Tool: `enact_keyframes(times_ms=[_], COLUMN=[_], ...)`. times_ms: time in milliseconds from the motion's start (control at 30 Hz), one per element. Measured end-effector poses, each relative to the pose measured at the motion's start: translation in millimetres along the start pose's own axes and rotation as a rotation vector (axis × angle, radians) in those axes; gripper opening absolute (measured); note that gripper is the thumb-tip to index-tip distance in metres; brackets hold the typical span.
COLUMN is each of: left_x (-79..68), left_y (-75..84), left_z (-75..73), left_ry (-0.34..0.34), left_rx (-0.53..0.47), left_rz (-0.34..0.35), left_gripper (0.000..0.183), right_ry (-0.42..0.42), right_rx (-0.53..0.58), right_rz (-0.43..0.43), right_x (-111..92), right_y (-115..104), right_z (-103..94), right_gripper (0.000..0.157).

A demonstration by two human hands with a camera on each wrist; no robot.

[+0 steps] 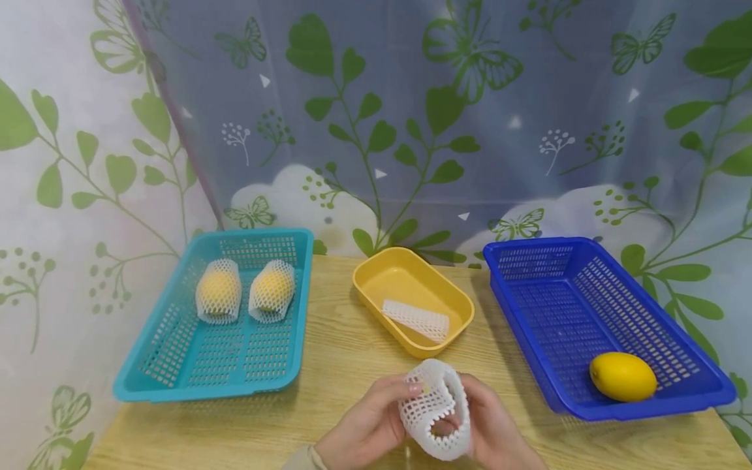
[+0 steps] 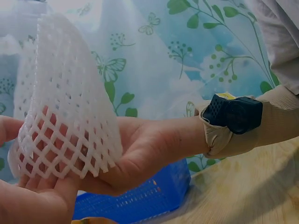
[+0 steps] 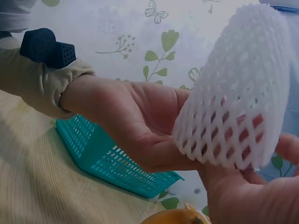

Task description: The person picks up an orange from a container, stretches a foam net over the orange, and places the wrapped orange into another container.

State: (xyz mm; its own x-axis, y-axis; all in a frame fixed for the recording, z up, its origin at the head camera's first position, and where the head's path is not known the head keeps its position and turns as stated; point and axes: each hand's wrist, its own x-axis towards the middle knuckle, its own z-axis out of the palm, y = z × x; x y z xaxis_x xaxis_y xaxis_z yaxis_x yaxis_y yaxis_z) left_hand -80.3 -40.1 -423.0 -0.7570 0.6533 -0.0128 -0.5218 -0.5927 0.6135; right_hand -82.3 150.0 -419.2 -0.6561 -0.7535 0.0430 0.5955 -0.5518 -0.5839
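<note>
Left hand (image 1: 373, 421) and right hand (image 1: 496, 424) are pinching a white foam-mesh tubular sleeve (image 1: 424, 408) between them, long axis standing near-upright in wrist views, while a smooth yellow-orange rounded fruit (image 3: 173, 217) is lying below, mostly cropped, its axis and nearer hand unclear.

Cannot see most fingers of the right hand (image 1: 493, 424) in the head view, hidden by the white foam net (image 1: 418, 414); lose most of the left hand (image 1: 370, 418) likewise beyond its thumb. Show only the tops of a yellow fruit (image 2: 96, 220) and an orange-yellow fruit (image 3: 175, 217), cropped by the wrist views' bottom edges. Leave the teal basket (image 3: 126, 168) partly covered in the right wrist view.
</note>
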Motion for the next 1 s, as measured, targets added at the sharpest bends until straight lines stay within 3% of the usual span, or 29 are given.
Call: enact_keyframes(times_ms=[200, 400, 700, 1000], left_x=[0.3, -0.5, 0.6, 5.4], left_y=[-4.4, -3.3, -1.3, -3.5], left_z=[-7.0, -11.9, -21.6, -36.5], left_ry=[-0.091, -0.103, -0.011, 0.098], left_rx=[-0.02, -0.077, -0.177, -0.168], left_rz=[-0.021, -0.059, -0.05, -0.017], left_gripper=[0.032, 0.027, 0.025, 0.025], right_ry=[-0.117, -0.192, -0.102, 0.099], right_rx=[0.067, 0.106, 0.136, 0.109], right_rz=[-0.058, -0.077, -0.036, -0.091], right_x=[0.5, 2.7, -0.2, -3.3], right_y=[1.6, 1.6, -7.8, -13.4], right_z=[-5.5, -9.1, -5.6, -17.0], right_gripper=[0.056, 0.054, 0.055, 0.054])
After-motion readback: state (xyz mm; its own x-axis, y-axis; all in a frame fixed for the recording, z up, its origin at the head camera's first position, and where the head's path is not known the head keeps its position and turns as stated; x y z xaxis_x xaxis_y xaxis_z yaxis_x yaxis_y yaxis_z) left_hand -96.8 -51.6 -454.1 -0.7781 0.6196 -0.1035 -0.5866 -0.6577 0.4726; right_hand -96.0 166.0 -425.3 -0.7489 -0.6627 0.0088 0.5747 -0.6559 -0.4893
